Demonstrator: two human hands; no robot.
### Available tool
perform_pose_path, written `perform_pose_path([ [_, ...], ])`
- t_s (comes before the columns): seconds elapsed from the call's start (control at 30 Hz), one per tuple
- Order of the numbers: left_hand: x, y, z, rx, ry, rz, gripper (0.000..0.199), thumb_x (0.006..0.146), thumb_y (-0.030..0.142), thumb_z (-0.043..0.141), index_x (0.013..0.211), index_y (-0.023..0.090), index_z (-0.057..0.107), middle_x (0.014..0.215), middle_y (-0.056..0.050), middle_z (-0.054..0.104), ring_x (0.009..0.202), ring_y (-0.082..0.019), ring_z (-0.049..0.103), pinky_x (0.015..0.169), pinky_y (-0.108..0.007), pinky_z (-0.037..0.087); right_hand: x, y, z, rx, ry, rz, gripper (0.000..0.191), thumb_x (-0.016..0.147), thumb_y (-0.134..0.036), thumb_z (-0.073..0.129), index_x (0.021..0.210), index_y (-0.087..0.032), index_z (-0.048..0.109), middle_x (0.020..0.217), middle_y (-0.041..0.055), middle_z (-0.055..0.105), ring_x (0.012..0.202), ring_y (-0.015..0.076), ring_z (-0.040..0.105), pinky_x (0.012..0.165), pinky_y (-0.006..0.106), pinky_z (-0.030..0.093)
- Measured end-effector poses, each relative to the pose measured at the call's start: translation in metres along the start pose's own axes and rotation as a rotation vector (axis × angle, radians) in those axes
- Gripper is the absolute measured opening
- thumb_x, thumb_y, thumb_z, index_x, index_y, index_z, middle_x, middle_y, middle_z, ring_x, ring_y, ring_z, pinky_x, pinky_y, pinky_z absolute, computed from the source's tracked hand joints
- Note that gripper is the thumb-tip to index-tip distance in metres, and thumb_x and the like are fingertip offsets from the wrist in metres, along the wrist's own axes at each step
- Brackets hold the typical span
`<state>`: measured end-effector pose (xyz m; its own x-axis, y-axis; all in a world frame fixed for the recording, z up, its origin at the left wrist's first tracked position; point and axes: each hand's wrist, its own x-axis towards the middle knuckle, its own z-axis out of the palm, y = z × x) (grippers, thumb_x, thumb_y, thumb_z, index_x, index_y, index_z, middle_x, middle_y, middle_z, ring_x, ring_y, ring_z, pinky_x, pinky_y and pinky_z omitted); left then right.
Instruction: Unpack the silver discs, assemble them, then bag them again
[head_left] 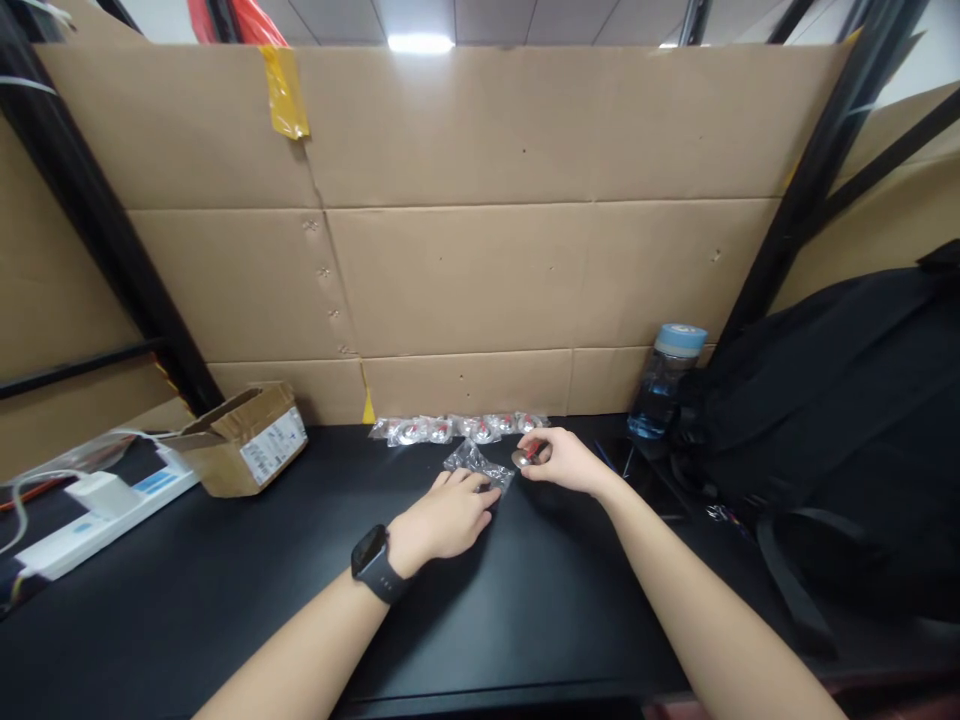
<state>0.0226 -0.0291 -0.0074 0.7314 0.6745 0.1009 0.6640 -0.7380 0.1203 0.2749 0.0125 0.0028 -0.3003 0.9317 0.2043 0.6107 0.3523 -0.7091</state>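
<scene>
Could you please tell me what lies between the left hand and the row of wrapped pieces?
The head view shows a crumpled clear plastic bag, the left hand at its near edge.

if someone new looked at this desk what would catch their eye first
Probably the two bare hands at the middle of the black tabletop: the left hand on a crinkled clear plastic bag, the right hand holding a small round silver-and-red item. Next, perhaps the bulky black fabric backpack at the right, beside a clear bottle with a light blue lid.
</scene>
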Motion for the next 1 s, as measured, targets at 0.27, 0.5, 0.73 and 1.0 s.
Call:
perform_pose_path([
  [0.27, 0.001, 0.005, 0.010, -0.001, -0.008, 0.047, 0.049, 0.098, 0.032, 0.045, 0.148, 0.032, 0.044, 0.155, -0.009, 0.042, 0.140, -0.035, 0.041, 0.111, -0.055, 0.038, -0.009, -0.013, 0.004, -0.362, -0.019, -0.107, 0.035, 0.062, -0.021, 0.073, 0.097, -0.023, 0.074, 0.091, 0.0036, 0.074, 0.080, 0.0199, 0.066, 0.073, 0.026, 0.047],
  [0.5, 0.002, 0.006, 0.009, -0.053, -0.091, -0.001, 0.051, 0.099, 0.034, 0.044, 0.149, 0.045, 0.039, 0.162, 0.001, 0.033, 0.147, -0.041, 0.026, 0.111, -0.067, 0.031, -0.011, -0.009, 0.012, -0.510, -0.051, -0.102, 0.034, 0.066, -0.024, 0.073, 0.100, -0.026, 0.072, 0.096, 0.0041, 0.074, 0.091, 0.0243, 0.067, 0.078, 0.029, 0.046],
  [0.73, 0.002, 0.007, 0.002, -0.063, -0.132, 0.001, 0.050, 0.100, 0.035, 0.043, 0.148, 0.047, 0.040, 0.163, 0.001, 0.030, 0.149, -0.040, 0.025, 0.113, -0.064, 0.030, -0.007, -0.006, 0.016, -0.490, -0.039, -0.135, 0.048, 0.068, -0.024, 0.076, 0.115, -0.025, 0.067, 0.106, 0.0054, 0.072, 0.097, 0.0238, 0.065, 0.082, 0.029, 0.046],
  [1.0, 0.003, 0.005, 0.004, -0.076, -0.120, -0.011, 0.047, 0.100, 0.037, 0.045, 0.146, 0.048, 0.043, 0.164, -0.003, 0.027, 0.149, -0.036, 0.025, 0.113, -0.061, 0.031, -0.006, -0.006, 0.008, -0.422, -0.066, -0.139, 0.032, 0.066, -0.020, 0.078, 0.097, -0.020, 0.070, 0.087, 0.0028, 0.070, 0.078, 0.0176, 0.064, 0.070, 0.024, 0.044],
])
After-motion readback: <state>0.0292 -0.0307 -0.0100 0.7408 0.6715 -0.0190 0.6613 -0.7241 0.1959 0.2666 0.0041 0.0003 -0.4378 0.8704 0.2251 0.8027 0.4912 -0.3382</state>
